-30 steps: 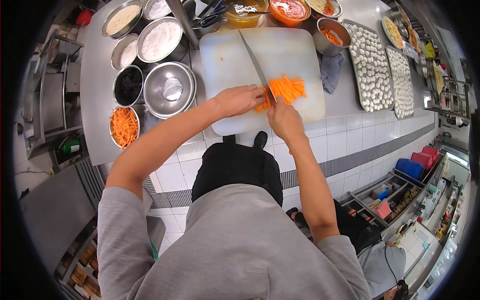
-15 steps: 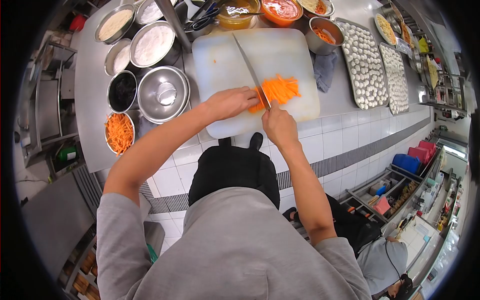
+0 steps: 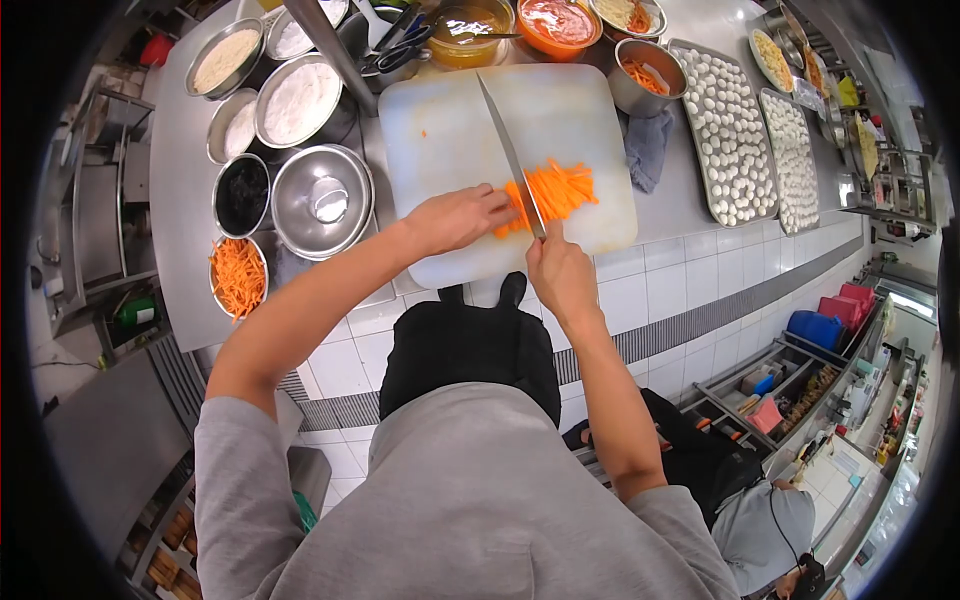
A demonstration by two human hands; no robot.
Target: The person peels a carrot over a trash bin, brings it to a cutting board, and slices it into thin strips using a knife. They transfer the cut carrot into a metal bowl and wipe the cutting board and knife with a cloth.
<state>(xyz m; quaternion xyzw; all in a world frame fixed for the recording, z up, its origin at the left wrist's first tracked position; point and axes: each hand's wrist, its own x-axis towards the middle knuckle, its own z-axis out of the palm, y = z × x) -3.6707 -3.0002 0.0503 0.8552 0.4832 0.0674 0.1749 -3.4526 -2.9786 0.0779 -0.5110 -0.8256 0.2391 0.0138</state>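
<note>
On the white cutting board [image 3: 440,150] lies a pile of orange carrot strips [image 3: 565,188], cut thin. My right hand [image 3: 562,270] is closed round the handle of a long kitchen knife [image 3: 508,145], whose blade points away from me and crosses the left part of the pile. Just left of the blade, my left hand [image 3: 462,218] has its fingers bent and pressed on the carrot pieces at the pile's left end. The fingertips are close to the blade. The knife's handle is mostly hidden in my right hand.
Steel mixing bowls [image 3: 318,200], a container of shredded carrot [image 3: 238,275] and a pot of white powder [image 3: 298,100] stand left. Behind the board are a bowl of red sauce [image 3: 556,22] and a steel pot [image 3: 650,78]. Trays of white balls [image 3: 730,130] lie right. A co-worker [image 3: 765,530] is lower right.
My right hand and the knife have shifted slightly toward me. My left hand stays at the left end of the carrot pile. The whole view has moved a little.
</note>
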